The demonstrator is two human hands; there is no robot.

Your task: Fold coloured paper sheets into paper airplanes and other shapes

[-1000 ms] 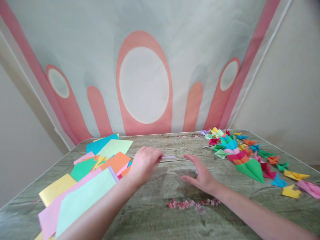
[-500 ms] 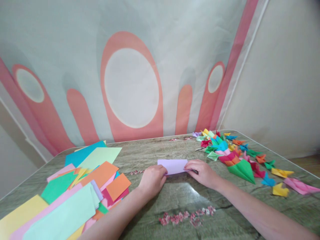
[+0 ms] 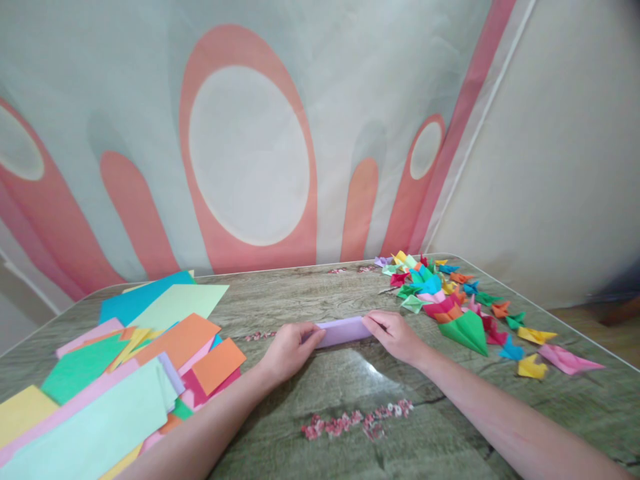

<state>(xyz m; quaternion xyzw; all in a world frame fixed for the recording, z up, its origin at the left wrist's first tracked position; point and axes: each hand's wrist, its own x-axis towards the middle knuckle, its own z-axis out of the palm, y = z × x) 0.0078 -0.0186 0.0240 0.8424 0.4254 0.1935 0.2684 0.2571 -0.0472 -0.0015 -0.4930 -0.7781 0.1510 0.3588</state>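
Note:
A folded strip of purple paper (image 3: 343, 333) lies across the middle of the table between my two hands. Its left end is pinched by my left hand (image 3: 294, 348), thumb along the near side. At the other end, my right hand (image 3: 395, 336) is closed on the paper's upper right corner, fingers pressed together. The strip looks long and narrow, with a lighter band along its top edge. My fingers hide both of its ends.
Colored paper sheets, such as a mint one (image 3: 95, 420) and an orange one (image 3: 219, 365), are heaped at left. Folded paper pieces, including a green one (image 3: 466, 331) and a pink one (image 3: 570, 359), spread over the right. A printed wall hanging (image 3: 330, 133) stands behind the wood-patterned table (image 3: 295, 293).
The purple paper has become narrower, its near edge folded or rolled up between my hands. My left thumb has moved onto its left end. The whole view has shifted slightly.

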